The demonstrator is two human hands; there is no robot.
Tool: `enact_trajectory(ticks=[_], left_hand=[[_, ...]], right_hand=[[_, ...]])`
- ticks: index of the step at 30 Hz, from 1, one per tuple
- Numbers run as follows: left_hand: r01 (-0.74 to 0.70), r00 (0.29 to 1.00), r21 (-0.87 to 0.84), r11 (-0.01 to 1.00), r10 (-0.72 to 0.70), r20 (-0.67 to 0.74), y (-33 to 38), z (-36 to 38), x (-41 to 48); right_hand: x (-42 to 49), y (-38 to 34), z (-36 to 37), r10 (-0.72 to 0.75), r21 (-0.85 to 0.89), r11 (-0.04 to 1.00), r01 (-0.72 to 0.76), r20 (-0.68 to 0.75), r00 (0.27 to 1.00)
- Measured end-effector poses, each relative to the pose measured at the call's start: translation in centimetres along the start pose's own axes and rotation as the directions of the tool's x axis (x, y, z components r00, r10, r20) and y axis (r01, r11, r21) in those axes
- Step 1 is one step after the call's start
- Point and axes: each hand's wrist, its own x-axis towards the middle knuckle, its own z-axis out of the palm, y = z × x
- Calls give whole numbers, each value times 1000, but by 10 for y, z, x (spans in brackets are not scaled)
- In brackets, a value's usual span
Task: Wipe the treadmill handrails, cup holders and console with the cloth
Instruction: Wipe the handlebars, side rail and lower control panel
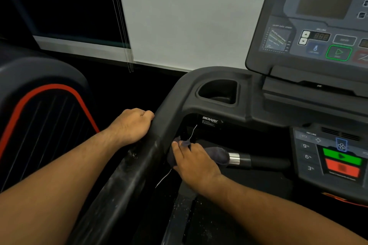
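The black left handrail (127, 175) of the treadmill runs from the lower middle up to the cup holder (219, 90). My left hand (133, 125) grips the rail's outer side just below the bend. My right hand (196, 162) holds a dark grey cloth (218, 154) wrapped round the inner grip bar (258, 160), next to its silver sensor band. Loose white threads hang from the cloth. The console (318, 26) with its screen and buttons stands at the upper right.
A lower control panel (334, 157) with green and red buttons sits at the right. Another machine's black and red cover (39, 109) is close on the left. A white wall and a dark window lie behind. The treadmill deck below is speckled with dust.
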Motion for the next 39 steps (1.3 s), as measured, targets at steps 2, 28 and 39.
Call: enact_trajectory(ticks=[2, 28, 39], left_hand=[[-6, 1000, 15, 1000, 6, 9, 1, 1, 0], [57, 998, -44, 997, -55, 29, 0, -1, -4], [133, 983, -506, 852, -181, -45, -45, -31, -10]], right_hand=[[10, 3, -5, 39, 80, 996, -38, -17, 999], [31, 33, -24, 105, 539, 821, -191, 186, 977], [55, -20, -48, 160, 811, 583, 47, -171, 972]])
